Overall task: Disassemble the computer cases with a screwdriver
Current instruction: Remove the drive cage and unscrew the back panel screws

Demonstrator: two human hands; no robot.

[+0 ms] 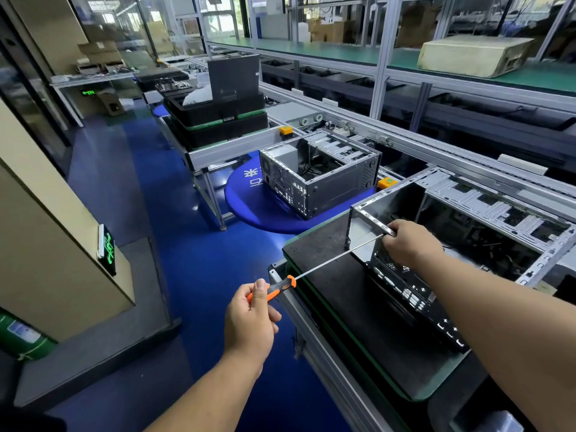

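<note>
An open metal computer case (486,213) lies on a black mat (349,294) on the workbench at the right, its rear panel facing me. My left hand (252,322) grips the orange and black handle of a long screwdriver (330,260). The shaft runs up and right to the case's rear top edge. My right hand (411,244) curls over that rear edge, where the screwdriver tip meets the case. The tip itself is hidden behind my fingers. A second open case (318,173) stands on a blue round stool further back.
Black trays (218,116) are stacked on the bench at the back. A conveyor line (436,148) with orange buttons runs along the right. A beige cabinet (46,229) stands at the left, across the blue floor aisle. A yellowed case (473,54) rests on the green upper shelf.
</note>
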